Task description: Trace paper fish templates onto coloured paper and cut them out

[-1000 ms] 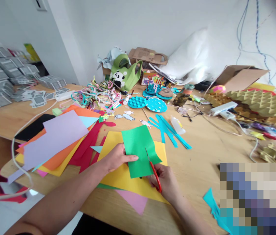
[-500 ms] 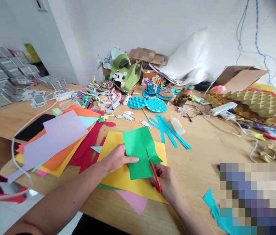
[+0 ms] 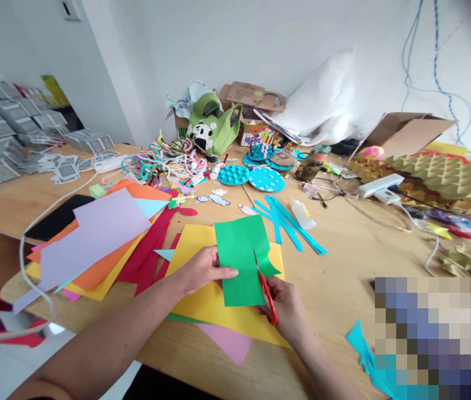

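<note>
A green sheet of paper [image 3: 239, 244] is pinched at its left edge by my left hand [image 3: 208, 271], thumb on top. My right hand [image 3: 283, 305] grips red-handled scissors [image 3: 267, 300] at the sheet's right side. Their blade lies over the green paper, pointing up and away; a flap of the sheet curls out to the right of it. Whether the blades are parted I cannot tell. Underneath lies a yellow sheet [image 3: 202, 316], with a pink paper corner [image 3: 229, 341] sticking out toward me.
Coloured paper sheets [image 3: 97, 233] are piled at the left beside a white cable [image 3: 22, 261]. Blue paper strips [image 3: 279, 222] and a glue bottle [image 3: 303, 214] lie beyond my hands. Pipe cleaners [image 3: 164, 161] are heaped farther back. A power strip [image 3: 381, 185] sits at the right.
The green paper, both hands and the scissors have shifted slightly to the right. The flap by the blade looks more bent. Both hands keep their hold.
</note>
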{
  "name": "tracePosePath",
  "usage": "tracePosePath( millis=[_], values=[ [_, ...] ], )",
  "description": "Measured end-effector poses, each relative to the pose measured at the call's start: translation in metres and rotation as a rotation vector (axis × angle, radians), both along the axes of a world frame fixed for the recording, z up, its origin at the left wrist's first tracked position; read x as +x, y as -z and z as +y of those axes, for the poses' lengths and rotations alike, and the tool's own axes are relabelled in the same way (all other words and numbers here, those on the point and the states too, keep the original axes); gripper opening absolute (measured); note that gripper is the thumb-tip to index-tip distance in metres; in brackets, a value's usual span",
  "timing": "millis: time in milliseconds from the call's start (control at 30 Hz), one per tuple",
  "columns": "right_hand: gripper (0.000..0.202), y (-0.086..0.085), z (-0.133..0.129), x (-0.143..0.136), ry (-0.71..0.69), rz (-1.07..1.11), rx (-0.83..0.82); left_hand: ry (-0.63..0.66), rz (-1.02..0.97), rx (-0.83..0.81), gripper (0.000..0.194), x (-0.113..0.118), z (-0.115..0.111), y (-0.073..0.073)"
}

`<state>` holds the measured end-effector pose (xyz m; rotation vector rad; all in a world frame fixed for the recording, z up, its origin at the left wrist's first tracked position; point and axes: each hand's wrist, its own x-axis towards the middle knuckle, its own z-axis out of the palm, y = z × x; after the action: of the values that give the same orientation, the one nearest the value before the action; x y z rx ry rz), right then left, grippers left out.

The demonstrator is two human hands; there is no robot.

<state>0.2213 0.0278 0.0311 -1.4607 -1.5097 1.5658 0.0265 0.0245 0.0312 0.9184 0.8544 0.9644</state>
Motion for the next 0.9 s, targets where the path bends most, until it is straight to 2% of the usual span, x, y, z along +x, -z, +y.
tracePosePath(
  millis=[133,333,433,567,700,800,900],
  values=[
    [0.037,-0.002,0.001,0.003,-0.045,0.032,0.005,-0.013,0.008,0.03,0.031,-0.002,0.001,0.003],
    [0.037,-0.004,0.002,0.017,-0.375,0.037,0.043,-0.348,-0.04,-0.03,0.035,-0.022,0.009,-0.009],
    [0.044,-0.009,0.005,0.027,-0.452,0.035,0.094,-0.432,-0.047,-0.076,0.035,-0.039,0.011,-0.019],
    [0.059,-0.016,0.01,0.038,-0.445,0.1,0.065,-0.28,0.008,-0.138,0.035,-0.054,0.008,-0.024],
    [0.056,-0.016,0.013,0.042,-0.531,0.089,0.067,-0.109,0.021,-0.16,0.034,-0.057,0.005,-0.021],
    [0.052,-0.016,0.013,0.042,-0.621,0.051,0.07,-0.04,0.004,-0.176,0.034,-0.057,0.005,-0.02],
    [0.053,-0.015,0.012,0.04,-0.683,0.003,0.069,-0.026,-0.004,-0.201,0.032,-0.058,0.008,-0.018]
  ],
)
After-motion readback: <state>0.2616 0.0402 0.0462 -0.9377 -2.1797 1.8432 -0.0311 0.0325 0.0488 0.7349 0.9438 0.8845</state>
